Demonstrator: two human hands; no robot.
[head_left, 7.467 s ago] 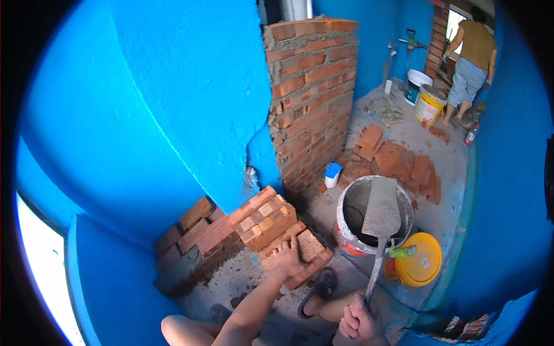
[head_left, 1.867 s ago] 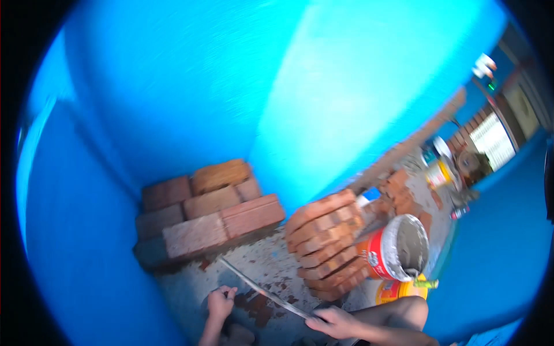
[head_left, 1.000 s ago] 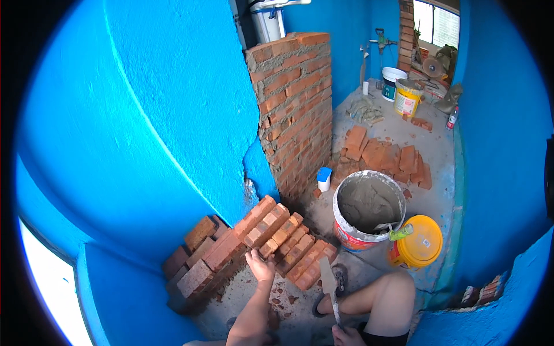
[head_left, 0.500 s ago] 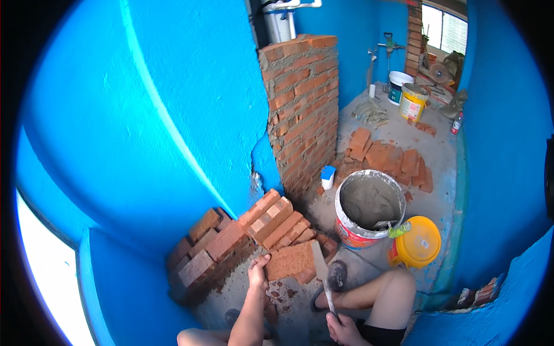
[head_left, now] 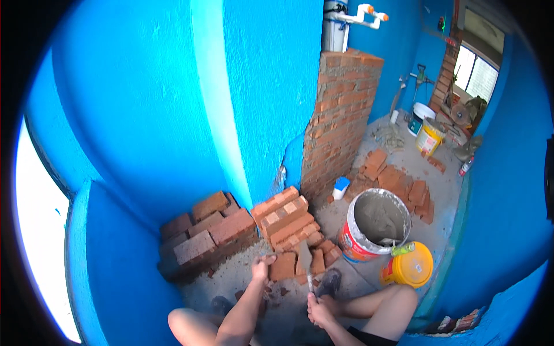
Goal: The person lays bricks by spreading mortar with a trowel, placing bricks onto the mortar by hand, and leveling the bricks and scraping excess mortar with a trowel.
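Observation:
My left hand [head_left: 262, 267] is closed on the left end of a short orange-red brick piece [head_left: 283, 266]. My right hand [head_left: 319, 310] grips the handle of a brick trowel [head_left: 305, 257], its grey blade upright just right of that piece. Partly behind the blade is another brick piece [head_left: 317, 262], separated from the held one by a gap. A stack of red bricks [head_left: 285, 216] rises just beyond both hands. Brick crumbs lie on the floor below the held piece.
Bricks are laid along the blue wall [head_left: 210, 233] at left. To the right stand a bucket of grey mortar [head_left: 375, 254] with a green-handled tool at its rim and a yellow lidded bucket [head_left: 414, 264]. More loose bricks [head_left: 398, 183] lie beyond, beside a brick pier [head_left: 340, 115].
The longer brick in my left hand is now a short piece, with a separate piece beside it. The trowel has come down and left between them. The view has shifted.

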